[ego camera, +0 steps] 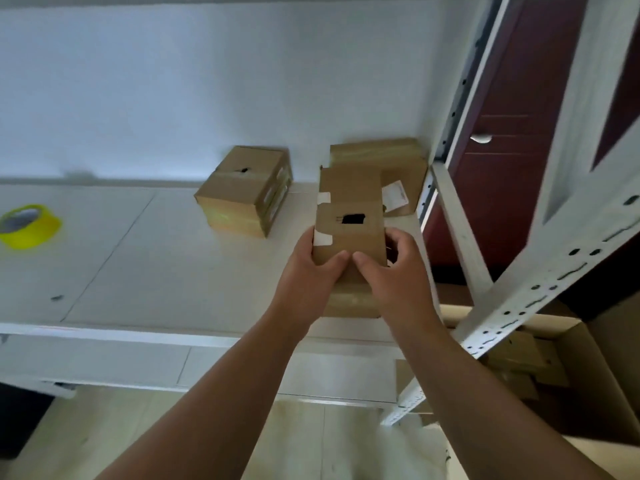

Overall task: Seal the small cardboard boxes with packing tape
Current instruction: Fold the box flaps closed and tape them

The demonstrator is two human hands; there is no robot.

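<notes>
Left hand (313,268) and right hand (394,271) clasp a brown box (346,192) (flap up, black slot).

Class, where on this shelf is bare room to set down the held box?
Free: the wide shelf stretch between the yellow tape roll and the middle box. Crowded: the right end, around the held box and rear box.

A white wall (173,81) backs a white shelf (138,271), beside a dark red door (502,168).
</notes>
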